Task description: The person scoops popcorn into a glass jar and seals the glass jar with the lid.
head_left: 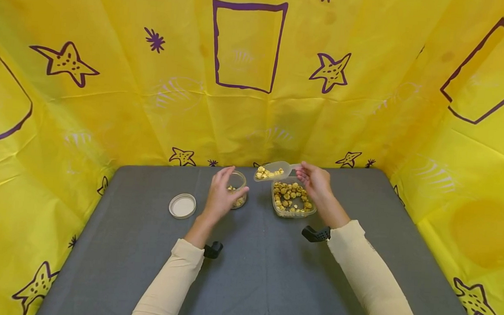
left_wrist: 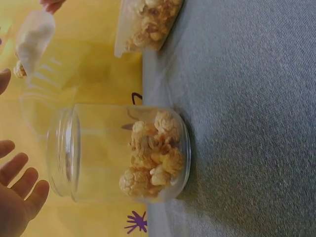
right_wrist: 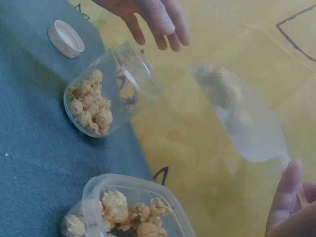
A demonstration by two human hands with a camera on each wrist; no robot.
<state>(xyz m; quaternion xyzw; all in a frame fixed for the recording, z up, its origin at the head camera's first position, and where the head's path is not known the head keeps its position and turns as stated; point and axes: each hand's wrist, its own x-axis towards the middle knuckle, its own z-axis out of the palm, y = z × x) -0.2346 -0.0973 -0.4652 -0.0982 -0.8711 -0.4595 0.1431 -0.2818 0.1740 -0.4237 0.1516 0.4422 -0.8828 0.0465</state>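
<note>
My right hand (head_left: 316,184) grips the handle of a translucent plastic scoop (head_left: 281,167) that carries several pieces of caramel popcorn (head_left: 265,173). The scoop is raised, its tip pointing left. Below it stands a clear plastic tub (head_left: 293,214) with popcorn inside. To the left is a clear glass jar (left_wrist: 98,153), upright and lidless, its lower part filled with popcorn (left_wrist: 153,153). My left hand (head_left: 220,194) is beside the jar's mouth, fingers spread and thumb apart. In the left wrist view a gap shows between these fingertips and the jar's rim.
A round white lid (head_left: 182,206) lies on the grey cloth-covered table (head_left: 245,272), left of the jar. Yellow curtains with purple drawings (head_left: 245,123) hang close behind the table and on both sides. Small crumbs (right_wrist: 7,155) dot the cloth in the right wrist view.
</note>
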